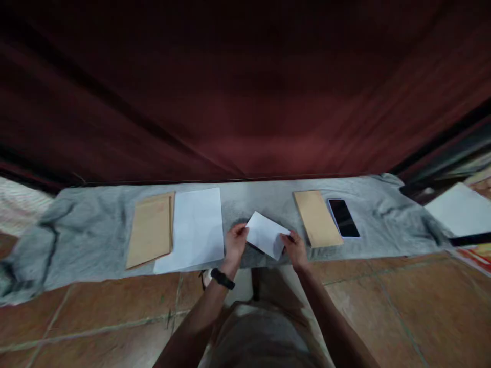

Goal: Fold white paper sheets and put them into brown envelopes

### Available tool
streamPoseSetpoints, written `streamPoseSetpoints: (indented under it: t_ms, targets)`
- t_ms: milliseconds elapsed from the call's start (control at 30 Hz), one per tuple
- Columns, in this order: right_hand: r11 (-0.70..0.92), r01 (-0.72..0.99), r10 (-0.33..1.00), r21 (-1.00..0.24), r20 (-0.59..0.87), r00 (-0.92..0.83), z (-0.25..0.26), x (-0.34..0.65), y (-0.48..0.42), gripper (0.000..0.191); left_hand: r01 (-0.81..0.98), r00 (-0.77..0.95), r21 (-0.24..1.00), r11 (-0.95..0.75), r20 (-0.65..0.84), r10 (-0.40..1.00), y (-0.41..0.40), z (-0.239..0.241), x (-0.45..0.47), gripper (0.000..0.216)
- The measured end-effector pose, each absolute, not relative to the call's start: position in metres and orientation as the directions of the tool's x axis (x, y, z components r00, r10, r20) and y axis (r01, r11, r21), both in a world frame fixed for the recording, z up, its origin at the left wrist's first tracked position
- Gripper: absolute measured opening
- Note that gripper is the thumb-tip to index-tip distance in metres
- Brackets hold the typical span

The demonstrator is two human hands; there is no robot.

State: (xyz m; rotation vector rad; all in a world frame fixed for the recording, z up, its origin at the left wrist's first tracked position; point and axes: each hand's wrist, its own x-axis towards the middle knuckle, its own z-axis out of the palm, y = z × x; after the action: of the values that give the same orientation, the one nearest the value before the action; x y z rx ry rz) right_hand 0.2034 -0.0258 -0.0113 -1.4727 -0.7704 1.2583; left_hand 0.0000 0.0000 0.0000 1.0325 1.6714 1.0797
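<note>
A folded white paper (265, 234) is held just above the grey cloth (92, 230) that covers a low table. My left hand (235, 243) pinches its left edge and my right hand (293, 247) grips its lower right corner, both closed on it. A black band sits on my left wrist. A flat white sheet (195, 229) lies just left of my left hand.
A brown envelope (151, 230) lies left of the white sheet. Another brown envelope (317, 217) and a black phone (343, 218) lie to the right. A dark red curtain (245, 102) hangs behind. Tiled floor (402, 306) runs below, with white paper (458, 208) at far right.
</note>
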Motion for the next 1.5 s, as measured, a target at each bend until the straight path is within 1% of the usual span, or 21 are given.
streamPoseSetpoints:
  t_ms: [67, 133, 233, 300, 400, 467, 533, 567, 633, 733, 833, 900, 967, 1067, 1167, 1233, 1333, 1500]
  targets:
    - [-0.239, -0.082, 0.931, -0.968, -0.252, 0.262, -0.01, 0.208, -0.019, 0.043, 0.193, -0.286, 0.938, 0.289, -0.228, 0.931, -0.001, -0.001, 0.003, 0.013]
    - [-0.188, 0.017, 0.947, -0.982, -0.177, 0.27, -0.01, 0.212, -0.011, 0.04, 0.217, -0.287, 0.929, 0.301, -0.234, 0.929, -0.003, -0.001, 0.005, 0.007]
    - [-0.102, 0.251, 0.965, -0.963, -0.034, 0.262, -0.012, 0.213, 0.002, 0.041, 0.275, -0.273, 0.905, 0.326, -0.251, 0.929, -0.007, 0.001, 0.006, 0.004]
    - [-0.08, 0.422, 0.969, -0.903, 0.03, 0.246, -0.013, 0.212, 0.007, 0.047, 0.327, -0.264, 0.881, 0.342, -0.262, 0.928, -0.012, 0.004, 0.005, 0.005]
    - [-0.015, 0.635, 0.965, -0.772, 0.154, 0.21, -0.016, 0.208, 0.005, 0.052, 0.421, -0.265, 0.833, 0.359, -0.265, 0.927, -0.019, 0.008, 0.004, 0.004]
    - [0.069, 0.739, 0.951, -0.67, 0.268, 0.154, -0.017, 0.205, -0.001, 0.053, 0.468, -0.28, 0.802, 0.371, -0.263, 0.923, -0.023, 0.012, 0.005, 0.006]
    - [0.167, 0.8, 0.931, -0.576, 0.359, 0.065, -0.02, 0.201, -0.009, 0.052, 0.526, -0.297, 0.758, 0.386, -0.261, 0.919, -0.025, 0.017, 0.006, 0.014]
    - [0.217, 0.816, 0.923, -0.536, 0.385, 0.007, -0.022, 0.198, -0.013, 0.052, 0.574, -0.299, 0.719, 0.391, -0.261, 0.918, -0.027, 0.02, 0.008, 0.018]
    - [0.306, 0.832, 0.909, -0.462, 0.402, -0.111, -0.027, 0.191, -0.023, 0.051, 0.699, -0.289, 0.604, 0.383, -0.252, 0.924, -0.03, 0.026, 0.01, 0.025]
    - [0.364, 0.868, 0.898, -0.338, 0.376, -0.231, -0.035, 0.181, -0.035, 0.049, 0.852, -0.249, 0.418, 0.314, -0.203, 0.947, -0.036, 0.032, 0.014, 0.027]
    - [0.346, 0.903, 0.904, -0.255, 0.348, -0.248, -0.04, 0.176, -0.042, 0.049, 0.927, -0.182, 0.323, 0.191, -0.059, 0.982, -0.04, 0.033, 0.019, 0.023]
    - [0.338, 0.913, 0.908, -0.23, 0.336, -0.251, -0.041, 0.175, -0.043, 0.051, 0.956, -0.101, 0.283, 0.076, 0.073, 0.992, -0.041, 0.032, 0.024, 0.022]
    - [0.339, 0.916, 0.908, -0.216, 0.329, -0.258, -0.042, 0.175, -0.042, 0.053, 0.97, -0.027, 0.242, -0.015, 0.169, 0.985, -0.04, 0.029, 0.031, 0.024]
    - [0.34, 0.921, 0.906, -0.191, 0.328, -0.267, -0.044, 0.177, -0.042, 0.056, 0.976, 0.012, 0.206, -0.062, 0.235, 0.972, -0.038, 0.021, 0.041, 0.034]
    - [0.361, 0.918, 0.892, -0.161, 0.347, -0.29, -0.046, 0.179, -0.043, 0.061, 0.959, 0.102, 0.23, -0.163, 0.255, 0.961, -0.038, 0.006, 0.046, 0.05]
    - [0.377, 0.916, 0.882, -0.14, 0.357, -0.308, -0.047, 0.18, -0.043, 0.064, 0.94, 0.164, 0.257, -0.226, 0.24, 0.957, -0.038, -0.004, 0.046, 0.058]
    - [0.375, 0.919, 0.88, -0.121, 0.359, -0.312, -0.046, 0.18, -0.044, 0.066, 0.934, 0.185, 0.268, -0.235, 0.2, 0.962, -0.039, -0.016, 0.042, 0.064]
    - [0.37, 0.92, 0.88, -0.126, 0.365, -0.304, -0.044, 0.182, -0.045, 0.061, 0.951, 0.172, 0.229, -0.21, 0.172, 0.97, -0.041, -0.02, 0.036, 0.076]
